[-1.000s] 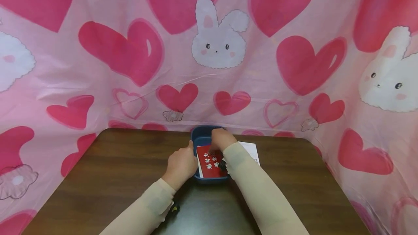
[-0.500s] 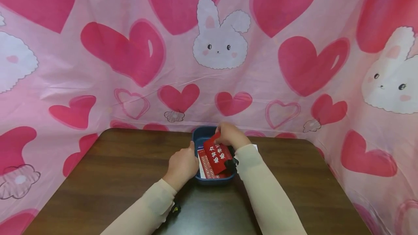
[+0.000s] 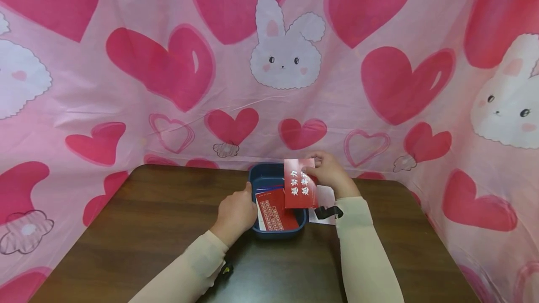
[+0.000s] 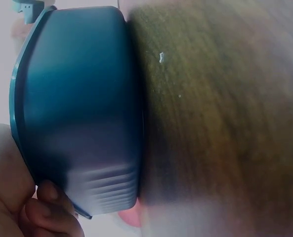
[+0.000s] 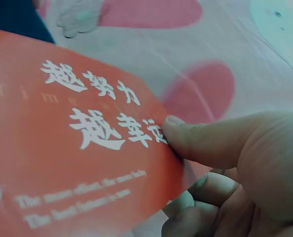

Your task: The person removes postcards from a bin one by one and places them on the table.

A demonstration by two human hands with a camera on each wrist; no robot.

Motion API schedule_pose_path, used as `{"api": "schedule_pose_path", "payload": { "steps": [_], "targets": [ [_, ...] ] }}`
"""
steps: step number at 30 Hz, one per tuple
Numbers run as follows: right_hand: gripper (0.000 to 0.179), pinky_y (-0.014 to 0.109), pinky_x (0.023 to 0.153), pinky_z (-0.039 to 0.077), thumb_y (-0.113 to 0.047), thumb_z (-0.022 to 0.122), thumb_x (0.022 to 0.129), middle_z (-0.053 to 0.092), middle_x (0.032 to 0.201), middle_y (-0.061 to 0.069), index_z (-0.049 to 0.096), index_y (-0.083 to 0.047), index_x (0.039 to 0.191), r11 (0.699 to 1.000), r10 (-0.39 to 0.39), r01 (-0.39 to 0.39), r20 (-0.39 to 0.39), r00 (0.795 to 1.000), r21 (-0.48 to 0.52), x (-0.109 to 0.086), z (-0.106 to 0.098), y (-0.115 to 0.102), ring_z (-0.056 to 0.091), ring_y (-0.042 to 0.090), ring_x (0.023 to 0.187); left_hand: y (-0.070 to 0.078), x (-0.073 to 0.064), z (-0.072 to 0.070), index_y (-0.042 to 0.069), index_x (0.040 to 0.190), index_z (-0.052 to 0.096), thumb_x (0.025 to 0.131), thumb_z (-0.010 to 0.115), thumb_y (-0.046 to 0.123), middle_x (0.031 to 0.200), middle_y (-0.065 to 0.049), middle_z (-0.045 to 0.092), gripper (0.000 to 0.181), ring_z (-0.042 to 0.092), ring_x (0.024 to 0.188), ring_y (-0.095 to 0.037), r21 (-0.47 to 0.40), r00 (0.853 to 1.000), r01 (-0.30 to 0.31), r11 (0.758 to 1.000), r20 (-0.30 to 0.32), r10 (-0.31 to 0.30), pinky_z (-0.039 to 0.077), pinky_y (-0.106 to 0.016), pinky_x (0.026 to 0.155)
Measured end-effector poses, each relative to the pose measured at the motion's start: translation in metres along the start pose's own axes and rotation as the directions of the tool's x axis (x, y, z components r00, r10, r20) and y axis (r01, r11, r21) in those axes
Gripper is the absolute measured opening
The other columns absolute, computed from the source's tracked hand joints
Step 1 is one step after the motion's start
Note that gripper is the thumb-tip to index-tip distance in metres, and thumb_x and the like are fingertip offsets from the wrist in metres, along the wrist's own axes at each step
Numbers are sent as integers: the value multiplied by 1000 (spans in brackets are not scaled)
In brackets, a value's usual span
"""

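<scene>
A dark blue plastic bin (image 3: pixel 275 235) stands near the far edge of the table. My left hand (image 3: pixel 236 212) grips its left rim, with curled fingers (image 4: pixel 52 210) at the rim in the left wrist view. Between thumb and fingers, my right hand (image 3: pixel 332 172) pinches the right edge of a red card (image 5: pixel 32 163) printed with white Chinese characters and English lines. That card is held up over the bin's right side. Inside the bin lies another red card (image 3: pixel 286 214) with rows of small printed boxes; a white edge and a blue-purple edge show beside it.
A white card or sheet (image 3: pixel 324 193) lies on the brown wooden table (image 3: pixel 177 200) just right of the bin, partly behind my right wrist. Behind the table hangs a pink cloth (image 3: pixel 252 97) with hearts and rabbits.
My right hand has lifted the red card out of the bin and moved it up and right, uncovering the red card beneath. My left hand stays at the rim.
</scene>
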State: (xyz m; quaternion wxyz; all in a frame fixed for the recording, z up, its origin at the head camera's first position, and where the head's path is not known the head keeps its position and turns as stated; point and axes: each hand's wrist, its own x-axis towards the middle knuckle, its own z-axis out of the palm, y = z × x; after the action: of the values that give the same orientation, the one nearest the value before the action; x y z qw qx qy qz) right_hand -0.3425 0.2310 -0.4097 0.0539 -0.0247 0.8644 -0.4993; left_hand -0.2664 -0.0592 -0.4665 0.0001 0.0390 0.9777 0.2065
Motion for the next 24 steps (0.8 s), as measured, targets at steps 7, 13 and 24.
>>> {"api": "schedule_pose_path", "payload": {
  "steps": [7,13,24],
  "targets": [
    [42,42,85,70,-19,81,105,78,125,25,67,-2,140,999,43,-43,-52,998,-17,-15,-29,8,77,28,95,0,-1,0,6,170,51,103,76,29,72,-6,65,76,58,59,-24,7,1000,2,1000,-10,-1,54,-36,56],
    [43,47,99,63,-27,78,107,69,138,24,66,-6,143,988,102,-111,-77,992,-110,-25,-53,26,66,36,119,1,-2,-1,6,171,50,102,76,28,67,-5,60,77,57,57,-24,6,1000,-6,1000,-6,6,53,-35,54],
    [55,42,94,67,-34,81,104,64,147,22,64,-10,149,966,252,-251,9,968,-68,-26,-67,63,63,38,128,1,-1,-1,5,171,49,103,77,29,70,-6,63,77,59,61,-24,14,1000,3,1000,-7,-3,55,-37,57]
  ]
}}
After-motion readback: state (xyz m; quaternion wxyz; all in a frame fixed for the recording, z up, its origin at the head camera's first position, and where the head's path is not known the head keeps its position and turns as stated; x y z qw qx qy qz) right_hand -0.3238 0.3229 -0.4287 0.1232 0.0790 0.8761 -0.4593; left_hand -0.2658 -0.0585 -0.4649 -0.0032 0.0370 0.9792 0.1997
